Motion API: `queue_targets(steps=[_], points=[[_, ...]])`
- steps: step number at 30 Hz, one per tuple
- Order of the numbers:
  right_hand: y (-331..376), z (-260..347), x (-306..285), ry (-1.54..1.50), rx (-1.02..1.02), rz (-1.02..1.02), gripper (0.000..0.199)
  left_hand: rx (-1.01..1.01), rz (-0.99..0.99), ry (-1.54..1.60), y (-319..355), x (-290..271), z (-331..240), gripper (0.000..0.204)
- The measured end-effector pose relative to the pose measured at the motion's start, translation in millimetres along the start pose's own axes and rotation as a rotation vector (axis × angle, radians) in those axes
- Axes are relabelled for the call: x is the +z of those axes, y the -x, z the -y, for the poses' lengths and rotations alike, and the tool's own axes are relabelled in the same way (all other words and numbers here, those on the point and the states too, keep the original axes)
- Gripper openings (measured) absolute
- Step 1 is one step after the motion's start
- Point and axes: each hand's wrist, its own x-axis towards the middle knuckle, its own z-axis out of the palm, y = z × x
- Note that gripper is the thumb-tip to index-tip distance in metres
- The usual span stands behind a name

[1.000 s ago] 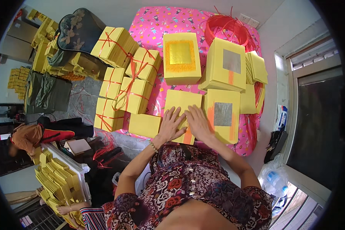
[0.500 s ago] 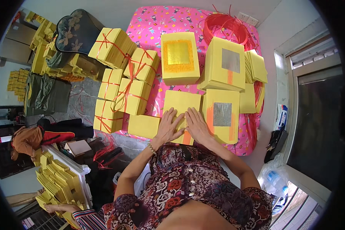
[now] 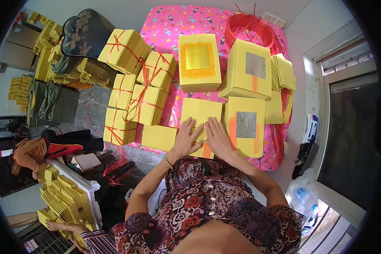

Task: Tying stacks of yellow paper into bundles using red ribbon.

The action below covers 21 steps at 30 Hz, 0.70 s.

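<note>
Both my hands lie palm down on a yellow paper sheet (image 3: 202,109) in front of me, with an orange stripe at its near edge. My left hand (image 3: 185,139) rests on its left side, fingers stretched out. Beside it my right hand (image 3: 218,137) lies flat on the right side, holding nothing. Just right of that hand stands a yellow paper stack (image 3: 246,105) topped with a silver square and orange stripes. Farther back are a stack with a gold square (image 3: 199,86) and another silver-square stack (image 3: 237,57). A plain yellow stack (image 3: 158,137) sits left of my left hand.
Bundles tied with red ribbon (image 3: 146,108) stand on the left of the pink patterned cover (image 3: 169,21). A red ribbon coil (image 3: 249,31) lies at the back right. At lower left, another person's hand (image 3: 54,225) touches yellow papers (image 3: 67,194); a person in brown (image 3: 31,152) bends behind.
My hands stay flat in the same place on the yellow sheet. At lower left, the other person's hand has shifted slightly up along the papers.
</note>
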Motion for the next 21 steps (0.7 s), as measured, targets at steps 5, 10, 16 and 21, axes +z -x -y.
queue_targets(steps=[5, 10, 16, 21], points=[[7, 6, 8, -0.081, -0.029, 0.058, 0.083, 0.012, -0.013, 0.002, 3, 2, 3, 0.069], [9, 5, 16, -0.096, -0.018, 0.111, 0.091, 0.019, 0.025, 0.014, 2, 1, 7, 0.070], [6, 4, 15, -0.088, 0.018, 0.192, 0.107, 0.021, 0.148, 0.034, 1, -14, 15, 0.075], [4, 4, 16, -0.110, 0.030, 0.205, 0.110, 0.012, 0.180, -0.042, 7, -17, 25, 0.078]])
